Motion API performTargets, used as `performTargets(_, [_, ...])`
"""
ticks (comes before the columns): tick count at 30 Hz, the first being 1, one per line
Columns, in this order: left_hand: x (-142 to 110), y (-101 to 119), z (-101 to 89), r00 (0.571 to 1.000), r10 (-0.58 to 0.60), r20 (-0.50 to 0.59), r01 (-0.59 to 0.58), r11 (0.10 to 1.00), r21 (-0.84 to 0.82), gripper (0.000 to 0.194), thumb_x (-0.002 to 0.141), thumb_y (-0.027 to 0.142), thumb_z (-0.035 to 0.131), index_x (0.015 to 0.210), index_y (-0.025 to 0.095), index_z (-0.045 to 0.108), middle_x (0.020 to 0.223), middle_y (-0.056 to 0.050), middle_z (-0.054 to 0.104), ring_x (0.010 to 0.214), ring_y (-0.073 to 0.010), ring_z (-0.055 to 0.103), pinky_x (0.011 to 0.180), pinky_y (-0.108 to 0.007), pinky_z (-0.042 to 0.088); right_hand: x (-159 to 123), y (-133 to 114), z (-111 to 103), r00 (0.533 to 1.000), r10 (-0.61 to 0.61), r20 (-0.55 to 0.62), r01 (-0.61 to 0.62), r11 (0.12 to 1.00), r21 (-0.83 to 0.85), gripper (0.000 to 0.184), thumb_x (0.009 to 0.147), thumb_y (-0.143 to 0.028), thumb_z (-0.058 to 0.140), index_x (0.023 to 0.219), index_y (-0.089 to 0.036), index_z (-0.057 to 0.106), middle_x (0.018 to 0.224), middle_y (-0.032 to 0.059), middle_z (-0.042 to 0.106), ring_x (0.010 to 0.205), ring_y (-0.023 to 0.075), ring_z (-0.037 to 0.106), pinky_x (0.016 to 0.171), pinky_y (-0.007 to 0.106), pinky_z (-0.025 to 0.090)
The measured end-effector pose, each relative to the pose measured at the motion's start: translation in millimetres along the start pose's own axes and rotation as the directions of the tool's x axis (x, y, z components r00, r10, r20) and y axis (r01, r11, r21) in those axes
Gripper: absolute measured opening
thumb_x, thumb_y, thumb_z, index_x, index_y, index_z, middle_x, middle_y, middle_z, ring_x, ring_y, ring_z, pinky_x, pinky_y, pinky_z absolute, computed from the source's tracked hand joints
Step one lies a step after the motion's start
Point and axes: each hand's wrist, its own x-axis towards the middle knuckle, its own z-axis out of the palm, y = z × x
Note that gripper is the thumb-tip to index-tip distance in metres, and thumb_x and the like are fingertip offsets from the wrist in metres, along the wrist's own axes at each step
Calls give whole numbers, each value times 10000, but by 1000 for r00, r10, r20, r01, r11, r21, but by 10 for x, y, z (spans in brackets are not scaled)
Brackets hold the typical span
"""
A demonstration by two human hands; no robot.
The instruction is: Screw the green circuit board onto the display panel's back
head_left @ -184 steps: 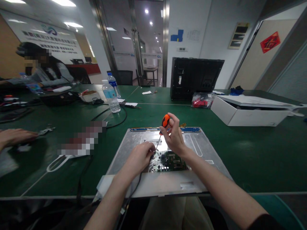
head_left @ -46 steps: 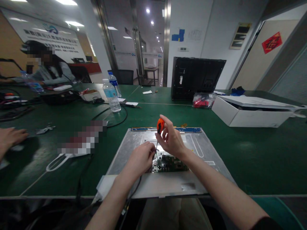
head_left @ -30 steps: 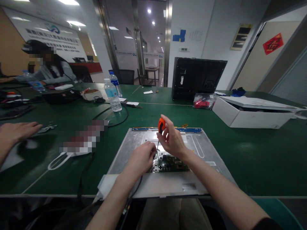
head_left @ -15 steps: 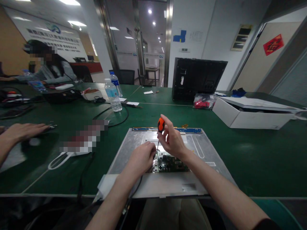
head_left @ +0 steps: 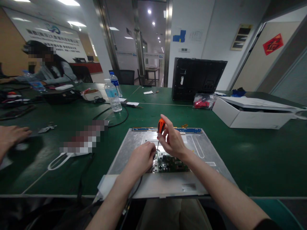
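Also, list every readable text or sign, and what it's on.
"福": red sign on the beige door at right.
White wall sign: Chinese characters, too blurred to quote.
Bottle labels: too small to read.
Glass-door lettering: too small.
Circuit board: markings, if any, too small.

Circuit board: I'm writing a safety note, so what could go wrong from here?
The screwdriver in the right hand points down at the edge of the circuit board, so a slip might scratch it. The left hand is right beside the tip, so its fingertips could get jabbed.
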Motion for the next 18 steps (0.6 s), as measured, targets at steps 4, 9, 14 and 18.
performTargets(4, [-3,8,-10,1000,-1,6,1,1000,-6,156,853,70,504,798,171,609,851,-70,664,780,-210,605,695,-298,397,-5,6,2,1000,-6,-5,6,1000,0,640,899,-171,470,1492,-219,233,754,-27,599,488,82,497,450,201,373])
performTargets(9, [-1,9,-9,1000,-5,4,5,1000,-10,163,855,75,503,782,178,607,833,-62,658,767,-205,601,690,-296,397,12,15,19,996,-56,-67,51,996,-67,633,900,-196,506,1473,-222,240,726,-57,563,447,60,438,437,190,340])
performTargets(14, [6,-4,9,1000,-10,1,10,1000,2,159,855,91,496,799,182,614,844,-62,658,778,-208,606,700,-300,408,13,31,19,996,-75,-46,71,994,-86,624,909,-241,564,1461,-231,272,765,-50,588,469,62,443,465,205,392])
performTargets(18, [5,-14,14,1000,0,1,0,1000,2,160,856,88,492,797,181,607,853,-69,661,785,-218,611,692,-302,404,-5,20,2,999,-35,-4,34,999,-39,633,919,-219,520,1488,-219,242,790,-22,608,491,79,500,453,212,410])
